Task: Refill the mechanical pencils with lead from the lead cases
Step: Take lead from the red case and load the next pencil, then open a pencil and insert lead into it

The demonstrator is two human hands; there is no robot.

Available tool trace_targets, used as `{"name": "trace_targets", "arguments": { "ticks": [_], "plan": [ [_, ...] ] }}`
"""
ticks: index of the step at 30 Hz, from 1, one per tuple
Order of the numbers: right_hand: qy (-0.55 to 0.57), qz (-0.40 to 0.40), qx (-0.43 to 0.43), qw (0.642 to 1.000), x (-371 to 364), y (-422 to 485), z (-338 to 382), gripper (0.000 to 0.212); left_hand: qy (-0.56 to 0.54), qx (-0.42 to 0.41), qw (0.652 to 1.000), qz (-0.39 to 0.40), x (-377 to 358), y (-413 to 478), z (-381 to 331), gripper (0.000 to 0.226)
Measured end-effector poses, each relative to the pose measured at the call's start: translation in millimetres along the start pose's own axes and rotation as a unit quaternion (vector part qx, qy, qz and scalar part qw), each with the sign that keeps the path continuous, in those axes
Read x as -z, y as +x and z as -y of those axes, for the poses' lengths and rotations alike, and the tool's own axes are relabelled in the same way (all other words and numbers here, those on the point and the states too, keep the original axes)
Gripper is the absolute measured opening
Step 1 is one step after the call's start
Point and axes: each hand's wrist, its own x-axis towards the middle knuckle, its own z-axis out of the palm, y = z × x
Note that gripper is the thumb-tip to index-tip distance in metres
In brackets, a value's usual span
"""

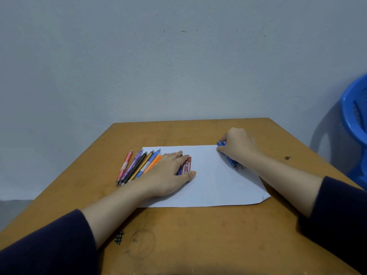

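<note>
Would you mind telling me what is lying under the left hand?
Under the left hand, red and blue lead cases peek out on the paper. How many there are, and whether a pencil lies beneath too, stays covered.
</note>
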Motion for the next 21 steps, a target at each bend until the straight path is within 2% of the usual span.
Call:
{"name": "trace_targets", "arguments": {
  "ticks": [3, 7, 11, 15, 18, 21],
  "plan": [
    [0.015, -0.001, 0.007, 1.000, 1.8, -4.1, 4.6, 0.020, -0.002, -0.001, 1.000, -0.001, 0.2, 0.3, -0.1, 0.067],
    [0.064, 0.015, 0.038, 0.997, 3.5, -13.9, 16.5, 0.036, -0.035, -0.005, 0.999, -0.022, -0.8, 1.4, 1.7, 0.067],
    [0.109, 0.042, 0.111, 0.987, 7.1, -30.7, 34.6, 0.037, -0.111, -0.004, 0.990, -0.090, 9.3, 0.5, 4.1, 0.056],
    [0.146, 0.091, 0.179, 0.969, 2.9, -46.0, 47.2, 0.041, -0.077, -0.005, 0.985, -0.152, 29.8, 2.0, 20.9, 0.042],
    [0.154, 0.143, 0.208, 0.955, -0.2, -54.9, 51.0, 0.056, -0.057, 0.015, 0.992, -0.109, 44.6, 1.5, 42.3, 0.042],
    [0.130, 0.174, 0.236, 0.947, -2.1, -61.4, 52.8, 0.069, -0.041, 0.026, 0.999, -0.015, 52.6, 2.8, 63.3, 0.060]
  ]
}}
